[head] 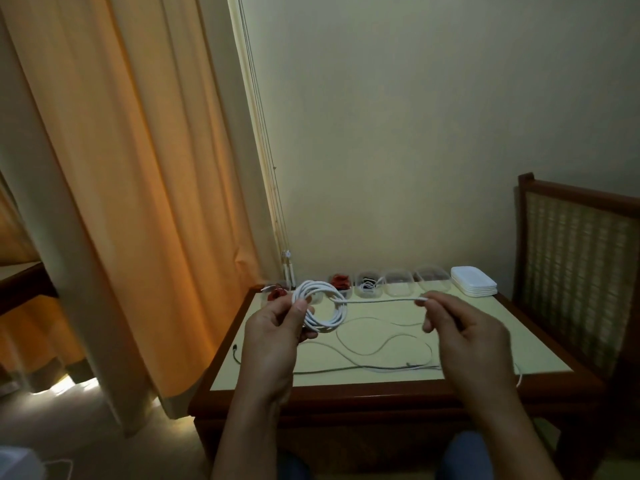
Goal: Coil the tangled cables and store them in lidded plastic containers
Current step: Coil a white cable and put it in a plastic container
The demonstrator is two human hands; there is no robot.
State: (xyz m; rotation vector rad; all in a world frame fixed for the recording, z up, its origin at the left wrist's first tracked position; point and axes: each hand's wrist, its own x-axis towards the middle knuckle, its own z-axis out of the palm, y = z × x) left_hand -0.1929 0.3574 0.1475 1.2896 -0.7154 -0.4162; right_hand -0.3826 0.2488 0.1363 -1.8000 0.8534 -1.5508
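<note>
My left hand (277, 327) grips a coil of white cable (325, 306) above the left part of the table. The cable's free end runs straight to the right, where my right hand (460, 327) pinches it near the plug (420, 299). Loose thin cables (381, 351) lie spread on the table top below my hands. A row of clear plastic containers (398, 284) stands along the table's back edge; one holds a red cable (341, 281) and one holds dark and white cables (369, 283). White lids (473, 280) are stacked at the back right.
The small table (346, 393) has a pale top and a dark wooden rim. An orange curtain (138, 202) hangs at the left. A wooden chair with a woven back (581, 258) stands at the right. Another red cable (277, 294) sits at the table's back left.
</note>
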